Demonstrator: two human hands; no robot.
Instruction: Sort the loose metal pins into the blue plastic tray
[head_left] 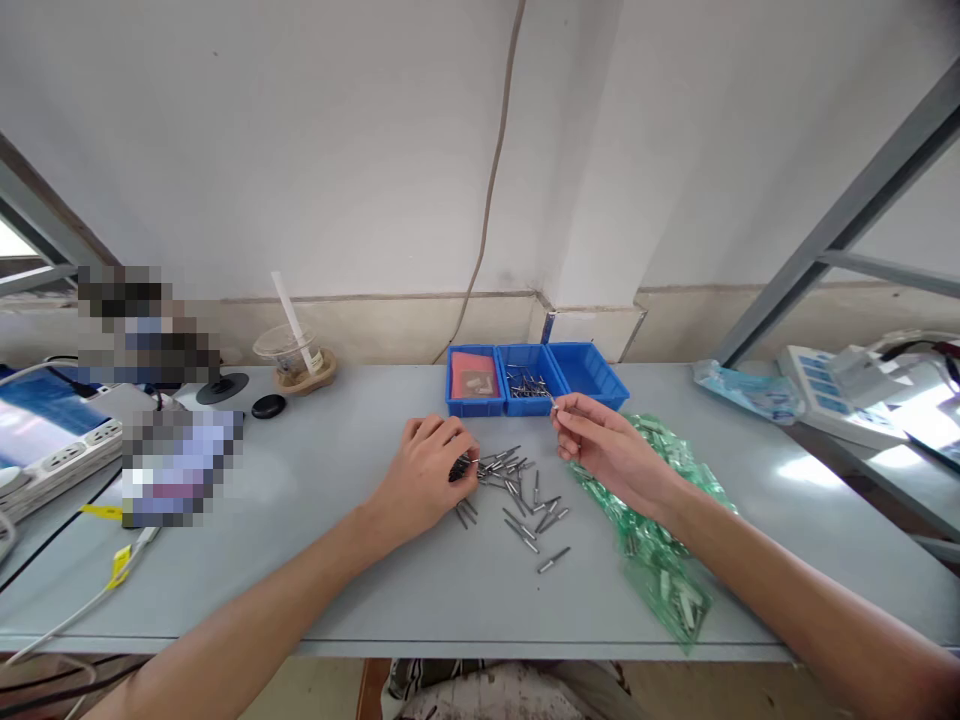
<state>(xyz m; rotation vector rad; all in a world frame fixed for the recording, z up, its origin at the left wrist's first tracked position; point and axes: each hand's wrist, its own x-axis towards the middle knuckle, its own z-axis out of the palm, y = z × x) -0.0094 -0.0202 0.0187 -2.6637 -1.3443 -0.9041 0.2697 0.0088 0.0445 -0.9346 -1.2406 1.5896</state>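
Observation:
My left hand (429,477) curls, palm down, at the left side of a loose pile of thin metal pins (517,485) on the table. A dark bunch (459,467) shows under its fingers, with a thin metal tip poking out; most of it is hidden. Thumb and fingertips of my right hand (592,435) are pinched on a small slim metal pin (550,397), just in front of the blue bins. The middle blue bin (530,407) contains many similar pins. Beneath my right wrist lies a green plastic bag (667,590) with pieces inside.
The left blue bin (475,408) has a pink sheet and a small clear packet; beside it stands the right blue bin (589,368). A cup with a straw (289,345), a black round object (268,406) and power strips (64,455) are left. Light blue plastic packaging (750,392) lies right.

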